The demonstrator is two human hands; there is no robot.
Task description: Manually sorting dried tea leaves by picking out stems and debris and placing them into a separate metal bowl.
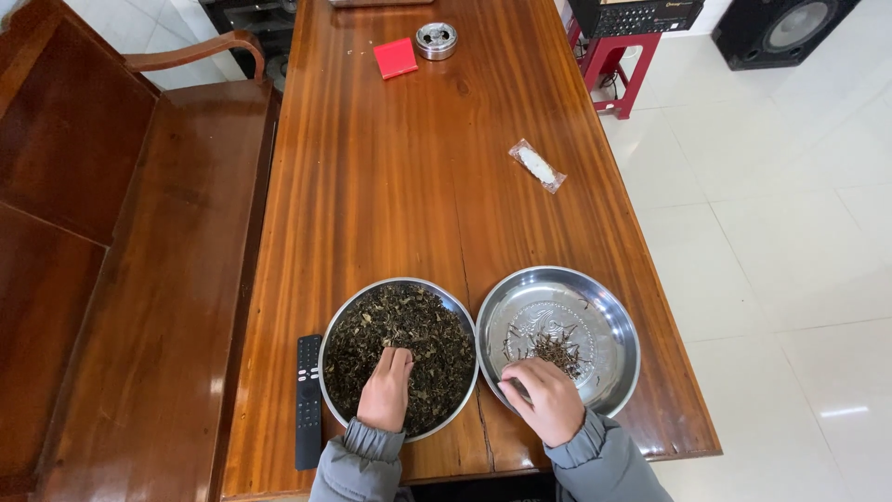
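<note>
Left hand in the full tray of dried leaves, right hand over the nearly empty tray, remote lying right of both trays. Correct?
Not quite. The head view shows the remote left of both trays, beside the full tray of dried leaves. The rest holds: left hand in the leaves, right hand over the nearly empty tray.

1. Ahead of your fingertips, past the two metal plates, the wooden table point(409, 186) lies open well up its length.
2. Your left hand point(386, 390) sits in the leaf-filled plate point(339, 321); a remote control point(308, 400) lies just outside its left rim.
3. Your right hand point(548, 398) rests in the other plate point(609, 316), whose rim touches the first.
4. Far ahead, a small plastic packet point(537, 165), a red card point(396, 58) and a round tin point(436, 40) lie apart.
</note>
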